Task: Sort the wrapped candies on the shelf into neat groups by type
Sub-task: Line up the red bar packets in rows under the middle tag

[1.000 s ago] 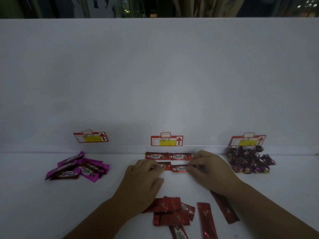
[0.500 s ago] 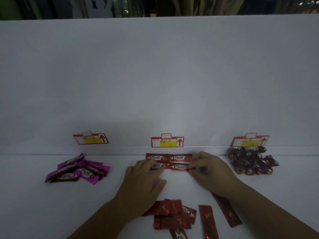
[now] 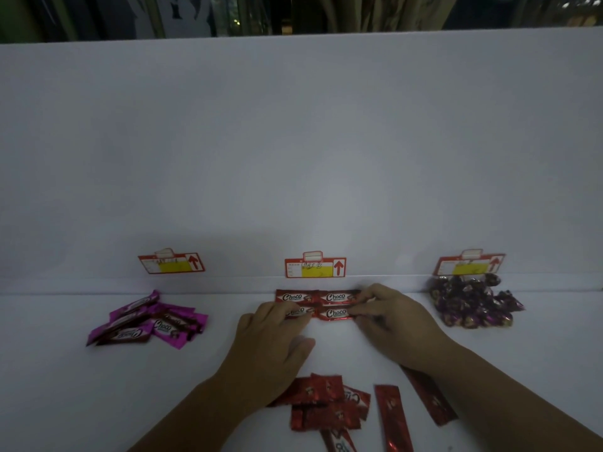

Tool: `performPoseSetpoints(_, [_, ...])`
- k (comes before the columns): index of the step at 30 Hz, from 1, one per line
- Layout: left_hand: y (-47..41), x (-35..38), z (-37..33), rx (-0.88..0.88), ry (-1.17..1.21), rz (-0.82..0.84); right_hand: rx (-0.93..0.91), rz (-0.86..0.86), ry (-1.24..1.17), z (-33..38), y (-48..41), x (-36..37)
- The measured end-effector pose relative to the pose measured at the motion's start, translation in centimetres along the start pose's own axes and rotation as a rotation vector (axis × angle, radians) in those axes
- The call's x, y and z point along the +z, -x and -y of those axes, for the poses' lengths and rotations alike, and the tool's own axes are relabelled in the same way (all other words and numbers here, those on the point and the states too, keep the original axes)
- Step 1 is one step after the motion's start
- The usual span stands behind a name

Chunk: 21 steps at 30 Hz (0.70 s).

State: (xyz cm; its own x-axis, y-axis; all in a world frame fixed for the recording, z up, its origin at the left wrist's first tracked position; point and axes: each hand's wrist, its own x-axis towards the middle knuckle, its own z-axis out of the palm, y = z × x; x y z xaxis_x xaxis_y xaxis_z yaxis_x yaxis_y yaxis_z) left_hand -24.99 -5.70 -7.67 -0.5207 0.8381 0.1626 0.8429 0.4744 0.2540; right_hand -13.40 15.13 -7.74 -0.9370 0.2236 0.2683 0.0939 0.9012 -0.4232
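Four red Choco bars form a two-by-two block under the middle price tag (image 3: 315,268): a back row (image 3: 295,296) and a front row (image 3: 336,313). My left hand (image 3: 270,347) has its fingertips on the front left bar (image 3: 298,311). My right hand (image 3: 391,318) pinches the right ends of the front right bar and the bar behind it. A loose heap of red bars (image 3: 326,402) lies near me, partly under my wrists. Pink Choco bars (image 3: 153,324) are piled at the left, and small purple twist candies (image 3: 473,305) at the right.
The white shelf surface (image 3: 65,386) meets a tall white back wall (image 3: 293,158) just behind the candies. Price tags hang above the left pile (image 3: 171,263) and the right pile (image 3: 470,264). Two red bars (image 3: 391,415) lie lengthwise beside the near heap.
Both hands have slid the front pair of red bars back until it sits against the back pair. The piles on either side have not moved.
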Motion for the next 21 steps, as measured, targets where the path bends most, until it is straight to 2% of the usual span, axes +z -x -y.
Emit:
performPoseSetpoints(12, [0.0, 0.2, 0.1, 0.006, 0.018, -0.033, -0.05, -0.025, 0.018, 0.4, 0.0, 0.2])
performPoseSetpoints(18, [-0.2, -0.5, -0.1, -0.002, 0.119, -0.064, 0.099, -0.121, -0.14, 1.5, 0.3, -3.0])
performPoseSetpoints(21, [-0.2, -1.3, -1.0, -0.022, 0.266, -0.013, 0.23, 0.031, -0.119, 1.9, 1.0, -5.9])
